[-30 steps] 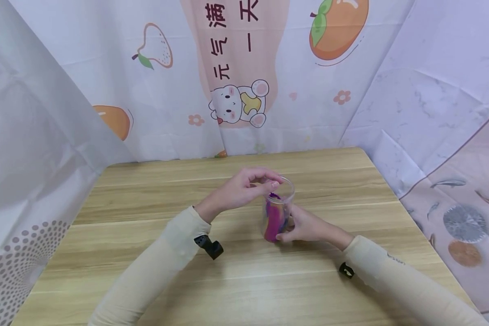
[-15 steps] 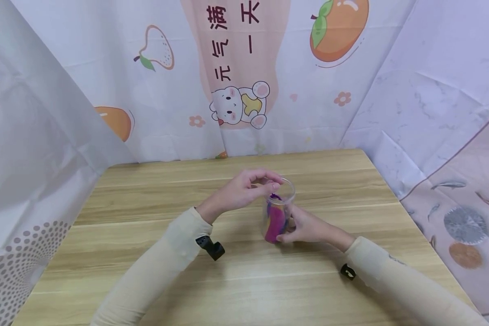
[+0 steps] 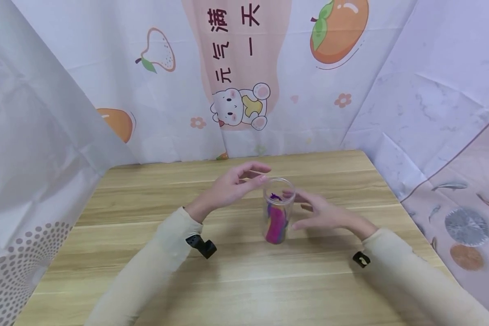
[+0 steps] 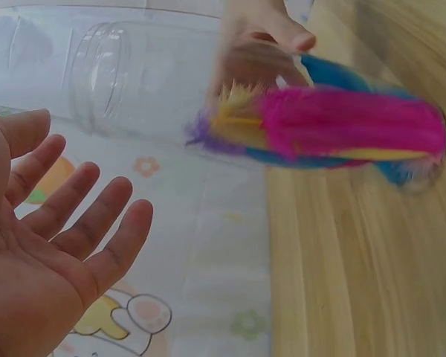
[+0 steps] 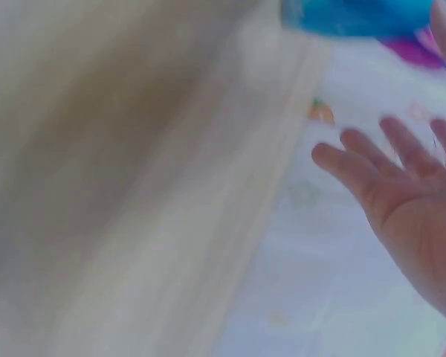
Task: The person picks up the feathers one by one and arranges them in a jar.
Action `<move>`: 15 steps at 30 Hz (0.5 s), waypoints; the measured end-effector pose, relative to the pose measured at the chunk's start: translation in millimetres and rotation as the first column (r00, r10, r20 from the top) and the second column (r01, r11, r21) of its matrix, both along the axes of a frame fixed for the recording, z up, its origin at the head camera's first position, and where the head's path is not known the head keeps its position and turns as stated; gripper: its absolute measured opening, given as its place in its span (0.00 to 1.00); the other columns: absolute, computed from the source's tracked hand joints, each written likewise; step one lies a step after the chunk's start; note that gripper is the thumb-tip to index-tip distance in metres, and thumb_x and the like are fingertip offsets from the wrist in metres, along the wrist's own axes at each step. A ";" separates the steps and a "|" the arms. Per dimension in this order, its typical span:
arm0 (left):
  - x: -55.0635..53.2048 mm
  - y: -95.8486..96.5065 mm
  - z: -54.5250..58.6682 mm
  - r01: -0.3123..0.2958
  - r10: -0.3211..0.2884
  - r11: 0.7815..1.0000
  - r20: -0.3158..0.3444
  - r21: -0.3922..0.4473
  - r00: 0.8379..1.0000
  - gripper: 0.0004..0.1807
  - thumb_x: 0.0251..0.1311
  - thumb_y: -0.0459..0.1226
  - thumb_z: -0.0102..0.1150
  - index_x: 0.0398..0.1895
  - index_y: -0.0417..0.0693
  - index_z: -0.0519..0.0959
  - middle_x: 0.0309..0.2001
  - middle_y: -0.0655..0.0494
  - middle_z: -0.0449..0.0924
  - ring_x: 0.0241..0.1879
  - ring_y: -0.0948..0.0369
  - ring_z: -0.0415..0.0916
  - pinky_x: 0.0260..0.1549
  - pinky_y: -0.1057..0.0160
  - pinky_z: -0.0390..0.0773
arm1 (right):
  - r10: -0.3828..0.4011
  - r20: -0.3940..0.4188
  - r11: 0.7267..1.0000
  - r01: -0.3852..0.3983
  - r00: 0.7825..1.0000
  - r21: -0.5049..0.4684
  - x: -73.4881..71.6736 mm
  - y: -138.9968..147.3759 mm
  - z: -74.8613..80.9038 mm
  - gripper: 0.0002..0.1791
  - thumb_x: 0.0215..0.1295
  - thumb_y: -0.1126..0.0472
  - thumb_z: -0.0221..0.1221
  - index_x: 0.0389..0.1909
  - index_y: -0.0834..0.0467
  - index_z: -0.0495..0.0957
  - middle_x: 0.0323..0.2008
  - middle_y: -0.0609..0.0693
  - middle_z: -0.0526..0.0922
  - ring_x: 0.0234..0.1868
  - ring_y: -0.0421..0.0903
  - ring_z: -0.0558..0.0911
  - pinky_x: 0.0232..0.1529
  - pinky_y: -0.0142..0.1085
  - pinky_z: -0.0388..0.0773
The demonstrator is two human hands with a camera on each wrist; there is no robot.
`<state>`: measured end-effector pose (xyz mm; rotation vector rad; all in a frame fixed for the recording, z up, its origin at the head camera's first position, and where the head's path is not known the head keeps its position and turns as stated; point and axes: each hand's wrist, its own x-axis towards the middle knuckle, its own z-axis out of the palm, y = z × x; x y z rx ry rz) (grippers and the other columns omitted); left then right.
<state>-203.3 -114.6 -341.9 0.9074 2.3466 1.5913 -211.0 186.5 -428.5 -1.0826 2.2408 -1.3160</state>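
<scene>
A clear, lidless jar (image 3: 280,202) stands upright on the table. Bright feathers (image 3: 276,225) in pink, blue, yellow and purple fill its lower part; the left wrist view shows the feathers (image 4: 349,123) through the clear wall. My left hand (image 3: 228,186) hovers just left of the rim, fingers spread and holding nothing, as the left hand (image 4: 56,260) also shows up close. On the other side my right hand (image 3: 323,213) is spread beside the jar, some fingertips seen behind its wall. The right wrist view is blurred, but the right hand (image 5: 409,201) looks empty.
The wooden table (image 3: 155,235) reaches back to a printed curtain (image 3: 163,104). More cloth (image 3: 424,113) hangs along the right side. A black wrist mount (image 3: 201,246) sticks out from the left sleeve, and another mount (image 3: 361,259) from the right.
My left hand has come off the jar's rim and moved slightly left and up. The right hand has loosened its hold and drawn right. The jar stays in place.
</scene>
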 end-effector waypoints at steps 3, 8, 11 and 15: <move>-2.1 -11.7 -0.3 -0.020 0.019 1.000 -0.033 -0.019 0.999 0.17 0.74 0.45 0.57 0.61 0.54 0.78 0.59 0.62 0.79 0.58 0.59 0.77 0.53 0.55 0.80 | 0.023 -0.052 0.999 -0.021 0.998 0.038 -10.4 10.4 9.7 0.45 0.62 0.60 0.72 0.75 0.65 0.59 0.73 0.65 0.63 0.72 0.67 0.63 0.66 0.67 0.61; -5.5 -33.8 -5.9 -0.049 0.042 0.996 -0.095 -0.069 0.995 0.17 0.74 0.42 0.57 0.62 0.50 0.78 0.61 0.59 0.78 0.60 0.57 0.76 0.55 0.56 0.80 | -0.024 -0.185 0.991 0.048 0.982 0.124 -25.1 22.9 20.6 0.37 0.70 0.57 0.65 0.74 0.63 0.63 0.72 0.61 0.67 0.72 0.63 0.65 0.67 0.64 0.63; -8.0 -50.2 -11.2 -0.106 0.083 0.983 -0.156 -0.149 0.984 0.19 0.75 0.43 0.56 0.64 0.49 0.77 0.62 0.57 0.78 0.61 0.56 0.75 0.56 0.54 0.79 | -0.069 -0.290 0.980 0.120 0.955 0.161 -34.1 27.9 24.7 0.33 0.72 0.57 0.62 0.74 0.63 0.64 0.71 0.61 0.68 0.71 0.61 0.67 0.69 0.59 0.64; -11.9 -76.0 -20.6 -0.236 0.136 0.920 -0.309 -0.312 0.941 0.20 0.75 0.45 0.56 0.64 0.46 0.78 0.63 0.51 0.78 0.64 0.53 0.73 0.60 0.48 0.75 | -0.125 -0.377 0.955 0.214 0.918 0.204 -46.3 31.9 29.2 0.31 0.74 0.58 0.60 0.72 0.67 0.65 0.70 0.64 0.69 0.71 0.63 0.67 0.71 0.57 0.61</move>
